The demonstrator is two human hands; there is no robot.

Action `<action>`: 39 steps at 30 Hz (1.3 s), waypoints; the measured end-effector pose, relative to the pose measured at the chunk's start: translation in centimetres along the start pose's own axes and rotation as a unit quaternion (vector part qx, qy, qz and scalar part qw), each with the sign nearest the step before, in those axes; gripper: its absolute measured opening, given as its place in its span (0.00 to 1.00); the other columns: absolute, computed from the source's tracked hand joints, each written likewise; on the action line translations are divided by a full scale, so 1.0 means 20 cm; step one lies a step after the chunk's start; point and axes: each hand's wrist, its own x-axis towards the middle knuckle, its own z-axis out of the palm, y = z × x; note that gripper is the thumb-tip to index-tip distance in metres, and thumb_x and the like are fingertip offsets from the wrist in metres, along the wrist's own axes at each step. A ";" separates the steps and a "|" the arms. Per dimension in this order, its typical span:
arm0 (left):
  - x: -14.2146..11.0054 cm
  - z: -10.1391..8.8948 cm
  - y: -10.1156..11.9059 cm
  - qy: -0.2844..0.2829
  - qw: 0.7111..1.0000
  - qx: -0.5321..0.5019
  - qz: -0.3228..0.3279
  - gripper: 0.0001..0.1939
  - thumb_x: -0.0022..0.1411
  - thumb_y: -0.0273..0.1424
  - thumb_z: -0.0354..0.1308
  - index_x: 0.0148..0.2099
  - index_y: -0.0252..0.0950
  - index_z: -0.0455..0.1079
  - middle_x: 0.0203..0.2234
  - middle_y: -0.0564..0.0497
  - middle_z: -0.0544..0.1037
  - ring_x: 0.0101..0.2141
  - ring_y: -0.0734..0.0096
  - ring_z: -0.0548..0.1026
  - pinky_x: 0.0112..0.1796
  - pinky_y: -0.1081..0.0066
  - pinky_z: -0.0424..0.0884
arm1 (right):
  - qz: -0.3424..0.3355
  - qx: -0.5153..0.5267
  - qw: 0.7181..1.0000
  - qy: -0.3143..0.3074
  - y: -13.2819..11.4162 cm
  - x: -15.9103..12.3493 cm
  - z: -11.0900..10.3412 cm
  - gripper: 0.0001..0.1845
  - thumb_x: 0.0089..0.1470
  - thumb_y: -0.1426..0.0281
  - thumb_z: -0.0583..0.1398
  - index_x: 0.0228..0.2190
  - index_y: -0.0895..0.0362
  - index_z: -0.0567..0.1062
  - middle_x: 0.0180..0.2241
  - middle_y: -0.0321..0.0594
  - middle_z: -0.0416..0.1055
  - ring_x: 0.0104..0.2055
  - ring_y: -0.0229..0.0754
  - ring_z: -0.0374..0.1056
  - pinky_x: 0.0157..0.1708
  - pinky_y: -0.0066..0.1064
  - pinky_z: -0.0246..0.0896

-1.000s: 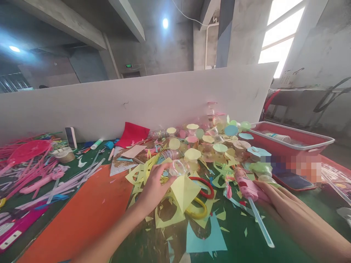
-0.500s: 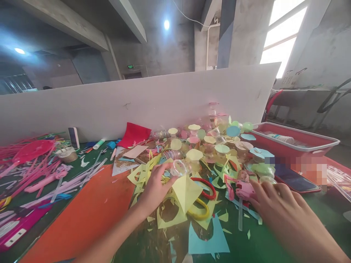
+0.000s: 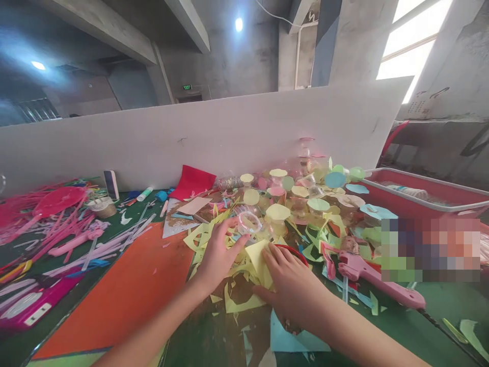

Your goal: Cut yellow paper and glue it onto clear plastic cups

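My left hand [image 3: 217,252] lies on a heap of yellow paper scraps [image 3: 204,239], its fingertips touching a small clear plastic cup [image 3: 248,222]; it holds nothing I can make out. My right hand [image 3: 292,285] rests palm down on a folded yellow paper sheet [image 3: 257,257], fingers stretched out, covering the red-handled scissors [image 3: 296,250]. A pink glue gun [image 3: 376,278] lies on the green table to the right of that hand, untouched.
An orange sheet [image 3: 126,295] lies at the left. Behind the hands stand several clear cups capped with coloured paper discs [image 3: 301,196]. A red tray [image 3: 428,196] sits at the right, pink sticks [image 3: 57,229] at the far left, a white board [image 3: 214,140] behind.
My right hand let go of the pink glue gun, which now lies on the table, and moved left onto the yellow sheet. My left hand stayed by the clear cup.
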 end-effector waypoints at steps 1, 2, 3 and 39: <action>0.00 0.00 0.00 -0.002 1.000 -0.002 0.001 0.17 0.62 0.41 0.56 0.52 0.45 0.64 0.46 0.49 0.70 0.43 0.65 0.71 0.46 0.64 0.67 | 0.003 0.004 1.000 0.006 0.00 0.00 0.00 0.31 0.57 0.61 0.56 0.56 0.68 0.67 0.60 0.58 0.60 0.62 0.60 0.56 0.58 0.48 0.57; 0.00 0.00 0.00 -0.005 1.000 -0.003 0.004 0.17 0.62 0.41 0.56 0.52 0.45 0.64 0.46 0.49 0.70 0.42 0.65 0.71 0.46 0.64 0.67 | 0.003 0.004 1.000 0.016 0.01 0.00 0.01 0.27 0.57 0.65 0.55 0.54 0.68 0.68 0.59 0.57 0.62 0.62 0.58 0.56 0.59 0.46 0.55; 0.00 0.01 0.00 -0.005 1.000 -0.004 0.007 0.17 0.62 0.41 0.56 0.52 0.45 0.64 0.46 0.49 0.70 0.42 0.66 0.70 0.46 0.64 0.67 | 0.001 0.002 1.000 0.028 0.01 -0.01 0.01 0.24 0.57 0.69 0.54 0.53 0.67 0.70 0.58 0.56 0.63 0.61 0.57 0.56 0.60 0.45 0.53; -0.05 0.00 0.06 -0.071 0.987 0.033 0.137 0.15 0.65 0.38 0.55 0.52 0.44 0.63 0.44 0.49 0.70 0.50 0.63 0.68 0.51 0.62 0.66 | 0.118 0.514 0.818 0.231 0.11 0.04 -0.17 0.22 0.56 0.54 0.54 0.43 0.54 0.77 0.42 0.41 0.76 0.48 0.52 0.69 0.47 0.42 0.66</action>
